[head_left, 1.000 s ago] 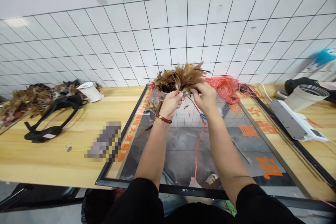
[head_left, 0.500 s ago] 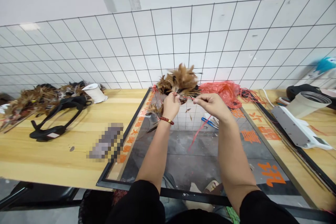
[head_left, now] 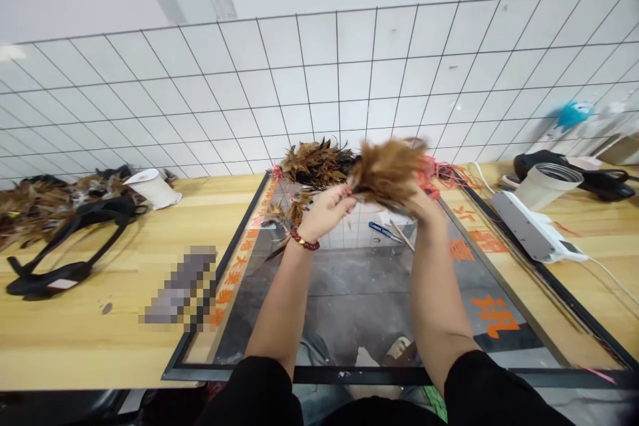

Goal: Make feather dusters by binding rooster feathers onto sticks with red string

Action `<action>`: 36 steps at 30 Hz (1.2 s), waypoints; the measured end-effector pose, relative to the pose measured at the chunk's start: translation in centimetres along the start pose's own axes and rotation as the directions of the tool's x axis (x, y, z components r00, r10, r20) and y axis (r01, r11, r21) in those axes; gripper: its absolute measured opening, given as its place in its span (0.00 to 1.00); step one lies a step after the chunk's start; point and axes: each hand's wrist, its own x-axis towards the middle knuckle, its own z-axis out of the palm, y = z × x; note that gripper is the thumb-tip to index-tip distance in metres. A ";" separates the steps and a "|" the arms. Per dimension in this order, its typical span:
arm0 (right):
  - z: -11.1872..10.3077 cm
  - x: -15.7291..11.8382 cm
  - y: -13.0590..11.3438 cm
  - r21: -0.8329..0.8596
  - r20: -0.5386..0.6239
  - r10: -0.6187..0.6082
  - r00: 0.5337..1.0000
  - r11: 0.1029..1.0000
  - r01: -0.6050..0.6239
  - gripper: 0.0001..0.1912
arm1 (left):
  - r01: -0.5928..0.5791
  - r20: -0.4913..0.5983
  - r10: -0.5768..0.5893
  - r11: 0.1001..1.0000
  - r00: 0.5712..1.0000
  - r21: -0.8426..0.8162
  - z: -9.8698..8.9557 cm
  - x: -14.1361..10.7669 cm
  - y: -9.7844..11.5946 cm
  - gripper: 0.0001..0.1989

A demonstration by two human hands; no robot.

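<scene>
A bunch of brown feathers (head_left: 389, 170), blurred by motion, is up between my hands over the framed glass panel (head_left: 359, 279). My right hand (head_left: 422, 203) is behind and at the right of the bunch, its fingers hidden by the feathers. My left hand (head_left: 327, 210), with a red bead bracelet at the wrist, is closed at the lower left of the bunch, thumb and fingers together; what it pinches is too small to make out. More brown and black feathers (head_left: 317, 163) lie behind my left hand at the glass's far edge.
Blue snips (head_left: 383, 231) lie on the glass. At left are a feather pile (head_left: 30, 210), a white spool (head_left: 154, 188) and a black strap frame (head_left: 94, 239). Red plastic (head_left: 429, 176), a power strip (head_left: 532, 226) and a beige cup (head_left: 549, 185) stand or lie at right.
The feather bunch has moved right and swung toward my right hand, whose fingers are now behind it. The red string seen hanging between my hands no longer shows. The view has shifted.
</scene>
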 end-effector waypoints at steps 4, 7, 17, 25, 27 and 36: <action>1.9 0.8 -0.4 -0.068 0.040 -0.048 0.998 0.996 0.051 0.19 | -0.033 -0.316 -0.074 0.947 0.946 -0.320 -1.6 1.6 -1.9 0.16; 3.4 1.0 -1.6 -0.123 -0.001 -0.090 0.996 0.988 0.089 0.19 | -0.044 -0.299 -0.114 0.880 0.947 -0.474 -2.7 1.9 -2.3 0.22; 4.9 1.6 -2.0 -0.236 -0.284 -0.146 0.948 0.969 0.078 0.14 | -0.115 -0.320 -0.158 0.717 0.934 -0.688 -4.2 1.9 -2.8 0.22; 5.4 1.9 -0.7 -0.265 -0.301 -0.133 0.944 0.963 0.051 0.13 | -0.107 -0.262 -0.236 0.519 0.936 -0.848 -5.7 1.9 -3.0 0.18; 5.7 2.0 -0.6 -0.258 -0.289 -0.112 0.951 0.965 0.035 0.14 | -0.114 -0.251 -0.202 0.519 0.947 -0.847 -6.1 1.9 -3.4 0.18; 4.9 1.4 -1.5 -0.278 -0.267 -0.151 0.952 0.958 0.074 0.15 | -0.192 -0.351 0.012 0.854 0.936 -0.484 -6.2 2.4 -6.1 0.15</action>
